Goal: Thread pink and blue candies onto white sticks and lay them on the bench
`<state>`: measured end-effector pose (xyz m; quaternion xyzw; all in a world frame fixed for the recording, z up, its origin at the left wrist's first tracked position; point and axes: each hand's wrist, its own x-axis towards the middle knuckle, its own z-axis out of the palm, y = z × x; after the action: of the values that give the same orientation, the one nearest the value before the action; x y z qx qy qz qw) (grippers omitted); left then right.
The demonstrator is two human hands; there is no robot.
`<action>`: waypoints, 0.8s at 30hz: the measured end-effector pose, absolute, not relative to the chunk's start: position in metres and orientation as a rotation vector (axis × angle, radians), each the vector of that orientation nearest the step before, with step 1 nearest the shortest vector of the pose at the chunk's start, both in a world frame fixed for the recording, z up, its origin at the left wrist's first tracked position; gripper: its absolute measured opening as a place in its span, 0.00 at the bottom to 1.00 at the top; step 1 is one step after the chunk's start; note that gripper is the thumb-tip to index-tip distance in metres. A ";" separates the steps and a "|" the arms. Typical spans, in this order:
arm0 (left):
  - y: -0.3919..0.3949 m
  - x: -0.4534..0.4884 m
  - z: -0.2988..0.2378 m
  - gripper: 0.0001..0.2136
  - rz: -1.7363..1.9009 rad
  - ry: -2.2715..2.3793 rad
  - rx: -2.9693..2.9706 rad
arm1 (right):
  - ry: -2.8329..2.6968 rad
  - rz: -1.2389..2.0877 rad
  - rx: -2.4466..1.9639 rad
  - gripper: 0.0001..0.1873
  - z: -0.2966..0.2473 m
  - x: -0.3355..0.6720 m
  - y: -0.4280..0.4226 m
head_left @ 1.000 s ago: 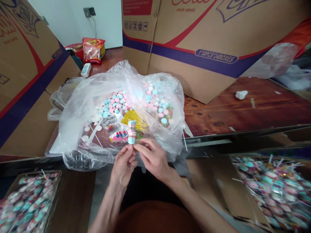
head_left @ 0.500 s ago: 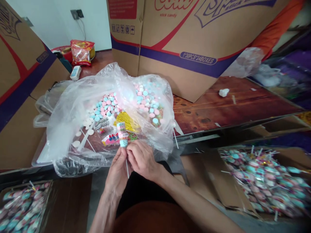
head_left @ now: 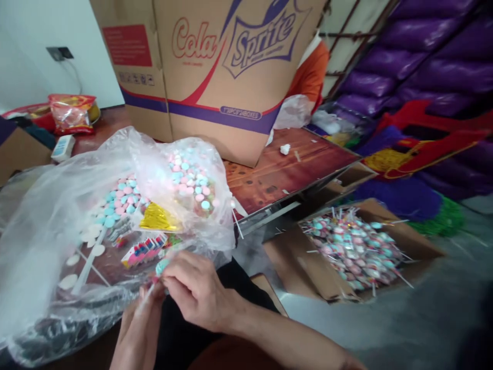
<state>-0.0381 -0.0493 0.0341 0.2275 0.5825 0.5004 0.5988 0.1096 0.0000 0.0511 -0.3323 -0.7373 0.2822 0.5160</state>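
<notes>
Close to my body, both hands meet around a stick candy [head_left: 162, 266]. Its pale blue end pokes out above my fingers, and most of the rest is covered by them. My left hand [head_left: 139, 318] is closed at the lower part, with the white stick running along it. Pinched fingers of my right hand [head_left: 202, 290] grip the candy from the other side. Just beyond lie a strip of printed wrappers [head_left: 144, 250], yellow foil ties [head_left: 157, 218] and pink and blue candy tablets [head_left: 122, 195] on a clear plastic sheet [head_left: 42, 205].
A large carton [head_left: 200, 97] stands behind the plastic on the wooden table [head_left: 262, 177]. Low on the right sits an open box [head_left: 292, 264] of finished stick candies. An orange sleeve [head_left: 310, 72] of another person shows behind the carton. Purple sacks [head_left: 385, 67] are stacked at the back right.
My view has swung to the right, bringing the right box and purple sacks further in. The stick candy has gone from upright to tilted, lower and more covered by my fingers.
</notes>
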 end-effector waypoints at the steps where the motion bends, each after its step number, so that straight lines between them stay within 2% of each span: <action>1: -0.049 -0.034 0.034 0.21 1.144 1.358 0.505 | -1.736 0.713 -0.813 0.12 0.049 0.114 -0.003; 7: -0.036 0.004 0.033 0.15 1.026 1.293 0.515 | -1.375 1.132 -0.860 0.15 0.044 0.163 -0.022; 12: -0.013 0.055 0.026 0.10 1.001 1.225 0.781 | -0.792 1.702 -0.751 0.30 0.009 0.203 -0.041; 13: -0.010 0.067 0.025 0.08 0.950 1.201 0.899 | -0.702 1.735 -0.734 0.30 -0.001 0.209 -0.047; 16: -0.002 0.099 0.026 0.03 0.758 1.062 1.287 | -0.515 1.640 -0.787 0.21 -0.029 0.236 -0.065; 18: 0.008 0.116 0.028 0.11 0.755 1.029 1.448 | -0.361 1.501 -0.778 0.18 -0.041 0.264 -0.072; 20: 0.029 0.127 0.031 0.13 0.806 1.048 1.568 | -0.282 1.303 -0.802 0.18 -0.049 0.298 -0.070; 24: 0.107 0.138 0.040 0.09 0.873 1.086 1.917 | -0.345 1.016 -1.097 0.20 -0.045 0.337 -0.038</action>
<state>0.1384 0.1067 0.0397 0.7494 0.4246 0.3411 0.3765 0.3372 -0.0384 -0.0451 -0.4963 -0.1559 0.4597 0.7197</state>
